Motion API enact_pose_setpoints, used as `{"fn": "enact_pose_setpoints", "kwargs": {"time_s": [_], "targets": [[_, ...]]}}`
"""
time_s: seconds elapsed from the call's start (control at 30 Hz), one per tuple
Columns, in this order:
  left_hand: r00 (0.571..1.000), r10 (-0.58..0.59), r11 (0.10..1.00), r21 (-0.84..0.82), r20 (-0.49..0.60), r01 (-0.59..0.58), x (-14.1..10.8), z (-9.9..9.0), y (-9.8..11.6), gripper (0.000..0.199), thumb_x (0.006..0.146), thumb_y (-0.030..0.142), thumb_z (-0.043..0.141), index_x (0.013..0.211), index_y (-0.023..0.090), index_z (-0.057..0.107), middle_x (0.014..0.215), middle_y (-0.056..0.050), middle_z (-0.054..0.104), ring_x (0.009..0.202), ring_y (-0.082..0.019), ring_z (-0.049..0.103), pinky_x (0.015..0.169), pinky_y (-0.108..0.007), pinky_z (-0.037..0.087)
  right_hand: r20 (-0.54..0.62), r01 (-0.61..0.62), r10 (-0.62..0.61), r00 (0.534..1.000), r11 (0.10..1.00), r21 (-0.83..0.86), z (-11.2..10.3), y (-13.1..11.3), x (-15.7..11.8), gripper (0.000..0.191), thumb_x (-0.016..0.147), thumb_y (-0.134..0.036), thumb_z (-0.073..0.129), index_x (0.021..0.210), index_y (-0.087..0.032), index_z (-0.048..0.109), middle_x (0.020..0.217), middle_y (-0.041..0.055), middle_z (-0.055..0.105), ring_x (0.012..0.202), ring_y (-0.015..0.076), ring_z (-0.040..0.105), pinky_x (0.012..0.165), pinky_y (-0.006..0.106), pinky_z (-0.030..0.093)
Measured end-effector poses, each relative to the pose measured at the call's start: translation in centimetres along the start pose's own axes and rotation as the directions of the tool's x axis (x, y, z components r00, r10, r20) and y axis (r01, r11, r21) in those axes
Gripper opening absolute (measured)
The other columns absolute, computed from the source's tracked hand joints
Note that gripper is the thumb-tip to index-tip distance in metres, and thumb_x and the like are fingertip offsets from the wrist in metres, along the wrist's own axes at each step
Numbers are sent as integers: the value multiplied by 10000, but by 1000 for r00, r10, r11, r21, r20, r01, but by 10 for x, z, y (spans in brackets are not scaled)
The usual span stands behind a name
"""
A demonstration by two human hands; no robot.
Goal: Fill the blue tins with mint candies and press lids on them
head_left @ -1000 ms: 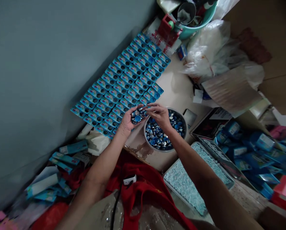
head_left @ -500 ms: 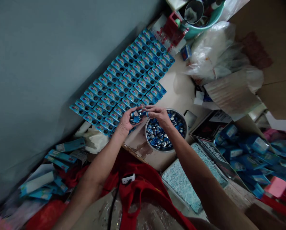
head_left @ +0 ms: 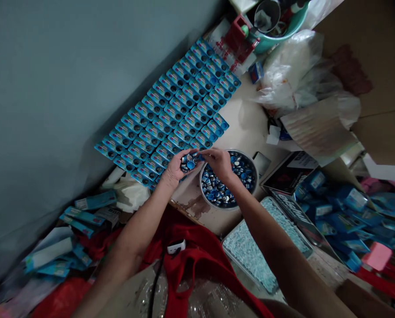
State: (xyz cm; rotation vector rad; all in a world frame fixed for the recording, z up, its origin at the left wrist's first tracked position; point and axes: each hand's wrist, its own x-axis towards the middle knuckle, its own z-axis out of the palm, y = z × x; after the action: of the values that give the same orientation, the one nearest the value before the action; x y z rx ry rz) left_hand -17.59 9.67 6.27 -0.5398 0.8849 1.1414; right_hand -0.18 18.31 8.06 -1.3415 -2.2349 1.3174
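Observation:
Several small blue and silver caps (head_left: pixel 190 164) lie in my left hand (head_left: pixel 175 168), which is cupped palm up. My right hand (head_left: pixel 220 162) is beside it, its fingers pinched at the edge of the caps; what they hold is too small to make out. Under my right hand is a round metal bowl (head_left: pixel 201 187) full of similar blue and silver caps. Beyond my hands, rows of blue cards (head_left: pixel 171 110) with round dark spots cover the table by the wall.
A tray of pale blue pellets (head_left: pixel 263 238) stands below the bowl. Blue packets (head_left: pixel 346 216) fill a box at right. Plastic bags (head_left: pixel 290 70), a teal basin (head_left: pixel 270 43) and a red holder (head_left: pixel 238 37) are at the back. Blue cartons (head_left: pixel 96 200) lie at left.
My right hand has drawn its fingers in and bent more over the caps in my left hand. My left hand stays nearly in place.

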Motion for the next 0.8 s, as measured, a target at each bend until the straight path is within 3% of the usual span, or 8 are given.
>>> {"fn": "enact_pose_setpoints", "kwargs": {"time_s": [0.07,0.17,0.37,0.53,0.6,0.7,0.8], "targets": [[1000,12,1000,-12,-2,-13,-3,4,-2,202,1023,204,635,1076,128,815,921,-88,859,817,-205,843,860,-334,724,-33,38,-44,998,985,-168,-4,-5,-1,259,1015,-272,669,1043,-272,926,941,67,841,843,228,756,812,330,542],[1000,25,999,-34,-7,-25,-8,7,-5,199,1030,202,621,1065,133,804,904,-84,855,806,-203,838,842,-333,723,-68,54,-72,995,971,-231,-6,-10,-5,256,1016,-249,663,1013,-274,918,931,71,841,810,233,748,788,336,527],[1000,23,998,-55,-8,-24,-15,8,-9,222,1015,194,643,1148,135,811,987,-93,870,853,-212,843,897,-376,727,-116,106,-101,988,994,34,-2,-13,-13,186,928,-373,713,876,-263,855,793,35,783,637,190,599,665,334,501],[1000,19,999,-37,8,-19,-18,11,-6,273,1046,207,600,1187,109,812,1061,-139,873,904,-245,861,908,-395,725,-173,56,-19,985,976,211,-4,-13,-13,171,888,-402,685,824,-252,735,870,40,749,771,205,633,716,333,529],[999,25,999,-38,23,-24,-20,12,-4,312,1063,207,571,1238,97,805,1085,-154,873,936,-254,864,931,-406,723,-177,66,-36,984,984,165,-4,-11,-13,181,904,-408,692,938,-245,763,888,33,720,734,192,605,715,333,532],[1000,17,999,-41,18,-16,-22,12,-2,329,1061,185,573,1290,96,792,1047,-134,877,899,-235,863,923,-381,723,-123,163,-161,979,987,7,1,-7,-11,253,928,-386,748,1128,-247,819,1013,53,716,721,181,600,741,346,548],[1000,8,999,-40,-8,-8,-23,10,0,345,1032,162,603,1318,106,787,993,-103,878,821,-211,851,852,-338,729,-67,237,-252,965,955,-180,9,-4,-10,159,993,-343,739,1081,-288,859,1107,86,743,887,223,689,844,360,567]]}}
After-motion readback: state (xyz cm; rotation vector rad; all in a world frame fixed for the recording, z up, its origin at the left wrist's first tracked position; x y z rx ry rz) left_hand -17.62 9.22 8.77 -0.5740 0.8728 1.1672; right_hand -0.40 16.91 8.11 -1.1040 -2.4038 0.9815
